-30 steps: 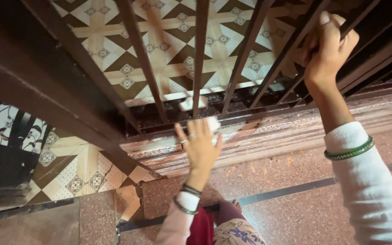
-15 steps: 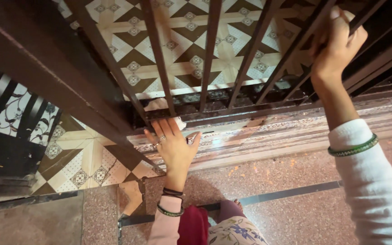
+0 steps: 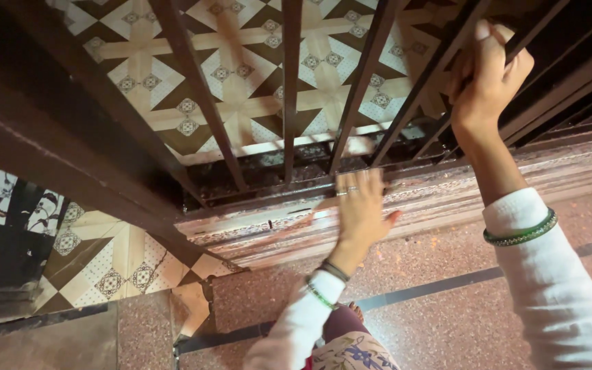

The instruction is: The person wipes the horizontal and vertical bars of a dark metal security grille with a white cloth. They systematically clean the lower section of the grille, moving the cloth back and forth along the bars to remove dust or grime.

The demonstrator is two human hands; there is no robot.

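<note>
My left hand (image 3: 361,209) lies flat with its fingers together against the bottom rail (image 3: 268,188) of a dark brown metal gate. A blurred white cloth (image 3: 358,145) shows just past the fingertips, behind the rail; most of it is hidden under the hand. My right hand (image 3: 488,72) is up at the top right, wrapped around one slanted gate bar (image 3: 440,65). Both wrists wear green bangles over pale sleeves.
Several upright gate bars (image 3: 289,82) stand over brown and cream patterned tiles (image 3: 241,103). A ribbed stone sill (image 3: 447,195) runs below the rail, then speckled red flooring (image 3: 447,308). A thick dark frame (image 3: 70,157) crosses the left. My floral garment (image 3: 354,353) is at the bottom.
My left hand slid left along the bottom rail with the cloth, then swept back to the right. My right hand kept its hold on the bar.
</note>
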